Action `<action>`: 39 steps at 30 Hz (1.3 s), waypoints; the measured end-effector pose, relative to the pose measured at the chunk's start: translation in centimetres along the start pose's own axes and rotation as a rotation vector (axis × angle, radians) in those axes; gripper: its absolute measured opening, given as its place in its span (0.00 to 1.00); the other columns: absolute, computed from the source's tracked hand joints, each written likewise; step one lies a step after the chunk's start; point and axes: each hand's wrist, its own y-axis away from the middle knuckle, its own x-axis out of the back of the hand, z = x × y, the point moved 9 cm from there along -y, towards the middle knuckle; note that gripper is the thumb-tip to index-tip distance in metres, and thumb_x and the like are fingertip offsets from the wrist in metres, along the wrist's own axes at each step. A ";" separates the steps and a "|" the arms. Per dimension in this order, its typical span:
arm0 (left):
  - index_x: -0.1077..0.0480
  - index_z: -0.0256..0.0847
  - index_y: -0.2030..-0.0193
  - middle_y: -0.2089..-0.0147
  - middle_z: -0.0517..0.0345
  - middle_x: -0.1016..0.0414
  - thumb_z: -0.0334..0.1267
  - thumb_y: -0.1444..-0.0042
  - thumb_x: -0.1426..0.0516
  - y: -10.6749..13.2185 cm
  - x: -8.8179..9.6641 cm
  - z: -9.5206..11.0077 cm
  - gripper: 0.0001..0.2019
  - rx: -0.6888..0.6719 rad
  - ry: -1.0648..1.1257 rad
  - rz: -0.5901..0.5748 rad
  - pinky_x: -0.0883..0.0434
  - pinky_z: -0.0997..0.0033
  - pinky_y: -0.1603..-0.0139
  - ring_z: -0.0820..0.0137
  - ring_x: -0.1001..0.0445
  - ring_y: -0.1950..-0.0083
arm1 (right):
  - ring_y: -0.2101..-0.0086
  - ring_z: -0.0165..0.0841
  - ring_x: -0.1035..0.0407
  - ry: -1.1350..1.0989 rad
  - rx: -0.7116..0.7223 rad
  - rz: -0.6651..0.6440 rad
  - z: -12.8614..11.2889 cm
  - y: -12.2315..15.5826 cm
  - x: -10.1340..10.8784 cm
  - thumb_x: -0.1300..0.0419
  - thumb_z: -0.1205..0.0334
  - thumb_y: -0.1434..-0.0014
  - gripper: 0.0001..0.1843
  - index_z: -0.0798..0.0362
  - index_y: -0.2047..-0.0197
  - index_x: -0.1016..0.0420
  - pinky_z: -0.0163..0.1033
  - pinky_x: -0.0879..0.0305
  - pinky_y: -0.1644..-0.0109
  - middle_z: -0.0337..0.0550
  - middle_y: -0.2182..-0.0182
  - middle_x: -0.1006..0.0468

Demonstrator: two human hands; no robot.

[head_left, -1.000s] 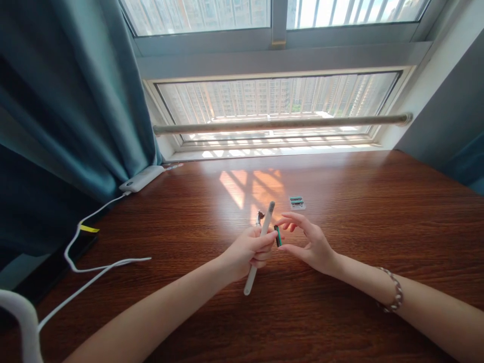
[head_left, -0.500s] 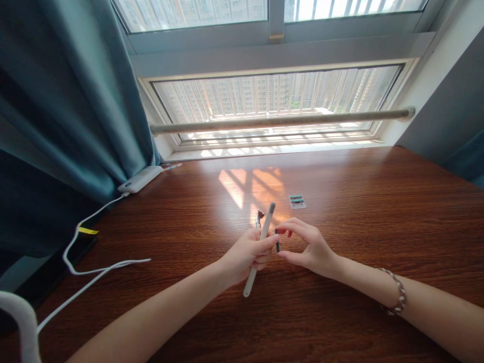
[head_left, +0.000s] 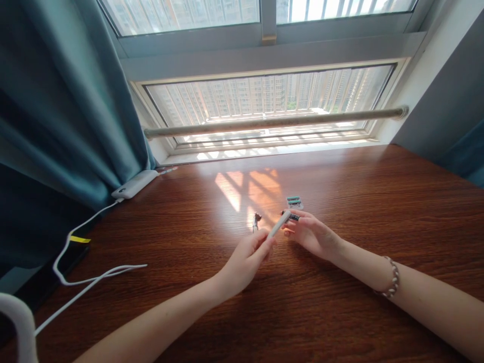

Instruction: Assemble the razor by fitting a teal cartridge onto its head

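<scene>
My left hand is closed around a white toothbrush, its head turned face down toward my right hand. In my right hand, a small dark razor cartridge is pinched by the fingers, with the brush head against or just over it. Beyond the left knuckles shows the shiny metal head end of a razor handle; its lower part is hidden, and I cannot tell whether it is held or lies on the table. Just past my right fingertips sits a small clear case with green-striped cartridges.
The brown wooden table runs back to a window with a horizontal rail. At the left, a white power strip lies by a blue curtain, and a white cable with a yellow tag trails over the table's left side.
The toothbrush has swung from nearly upright to pointing right, bristles now turned down. My right hand has turned and brought the cartridge up under the brush head. The view has shifted slightly.
</scene>
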 end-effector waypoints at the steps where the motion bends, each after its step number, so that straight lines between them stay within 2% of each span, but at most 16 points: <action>1: 0.37 0.37 0.70 0.80 0.64 0.42 0.44 0.43 0.54 0.0 0.2 0.0 0.13 -0.006 -0.051 0.014 0.45 0.76 0.75 0.77 0.44 0.77 | 0.61 0.32 0.34 0.000 -0.007 -0.012 0.1 0.1 -0.1 0.40 0.60 0.53 0.14 0.47 0.60 0.27 0.37 0.40 0.56 0.40 0.62 0.27; 4: 0.40 0.38 0.73 0.79 0.64 0.42 0.44 0.43 0.53 0.1 0.8 -0.1 0.13 -0.001 -0.131 0.075 0.46 0.76 0.76 0.76 0.44 0.77 | 0.61 0.32 0.35 0.015 -0.016 -0.042 0.1 0.1 -0.5 0.41 0.58 0.53 0.14 0.48 0.60 0.27 0.38 0.41 0.55 0.42 0.62 0.27; 7: 0.42 0.39 0.73 0.80 0.65 0.44 0.45 0.44 0.53 0.1 1.3 -0.4 0.13 0.026 -0.085 0.113 0.47 0.77 0.77 0.77 0.45 0.78 | 0.62 0.32 0.35 0.019 -0.016 -0.037 0.0 0.0 -0.5 0.41 0.57 0.53 0.16 0.49 0.59 0.27 0.38 0.41 0.57 0.42 0.61 0.27; 12: 0.39 0.38 0.70 0.81 0.66 0.47 0.45 0.44 0.53 0.1 0.4 -0.6 0.13 0.043 -0.011 0.027 0.49 0.77 0.79 0.78 0.48 0.80 | 0.63 0.31 0.35 0.011 -0.018 -0.045 0.1 0.0 -0.6 0.40 0.60 0.53 0.14 0.51 0.61 0.26 0.36 0.41 0.56 0.42 0.64 0.27; 17: 0.40 0.38 0.70 0.81 0.66 0.48 0.46 0.44 0.53 0.1 0.8 -0.8 0.13 0.054 0.020 0.078 0.50 0.78 0.80 0.79 0.48 0.80 | 0.64 0.33 0.35 0.058 -0.006 -0.009 0.1 0.0 -0.2 0.38 0.58 0.56 0.17 0.51 0.60 0.26 0.37 0.40 0.58 0.44 0.63 0.27; 22: 0.39 0.37 0.72 0.81 0.65 0.45 0.45 0.44 0.52 0.2 0.0 -0.4 0.13 0.046 -0.031 -0.015 0.50 0.78 0.80 0.79 0.48 0.79 | 0.65 0.31 0.35 0.082 -0.005 0.002 -0.1 0.0 -0.2 0.37 0.59 0.55 0.16 0.50 0.60 0.26 0.37 0.41 0.58 0.42 0.67 0.27; 27: 0.38 0.37 0.69 0.81 0.67 0.48 0.46 0.43 0.53 0.2 0.7 -0.6 0.13 0.055 0.009 0.059 0.50 0.78 0.80 0.79 0.49 0.81 | 0.64 0.30 0.34 0.066 0.005 0.018 -0.1 0.0 0.0 0.37 0.60 0.55 0.14 0.50 0.62 0.25 0.37 0.42 0.58 0.42 0.65 0.26; 32: 0.37 0.37 0.69 0.82 0.66 0.47 0.46 0.44 0.52 0.2 0.0 -0.4 0.13 0.044 -0.025 -0.031 0.49 0.78 0.80 0.78 0.48 0.80 | 0.66 0.28 0.35 0.079 0.020 0.016 -0.3 -0.1 0.0 0.37 0.63 0.54 0.13 0.51 0.62 0.25 0.33 0.42 0.61 0.40 0.68 0.27; 37: 0.38 0.38 0.69 0.81 0.66 0.48 0.47 0.43 0.54 0.0 1.0 -0.9 0.14 0.064 -0.042 0.058 0.48 0.78 0.80 0.78 0.48 0.80 | 0.66 0.29 0.35 0.090 0.023 0.027 -0.4 -0.1 0.1 0.36 0.61 0.55 0.14 0.51 0.62 0.25 0.35 0.42 0.61 0.41 0.67 0.27; 39: 0.38 0.38 0.68 0.82 0.67 0.49 0.47 0.43 0.54 0.0 1.0 -0.9 0.14 0.057 -0.026 0.061 0.48 0.78 0.80 0.78 0.49 0.81 | 0.67 0.28 0.35 0.085 0.032 0.024 -0.6 -0.2 0.1 0.36 0.61 0.56 0.15 0.51 0.61 0.25 0.35 0.42 0.61 0.41 0.67 0.27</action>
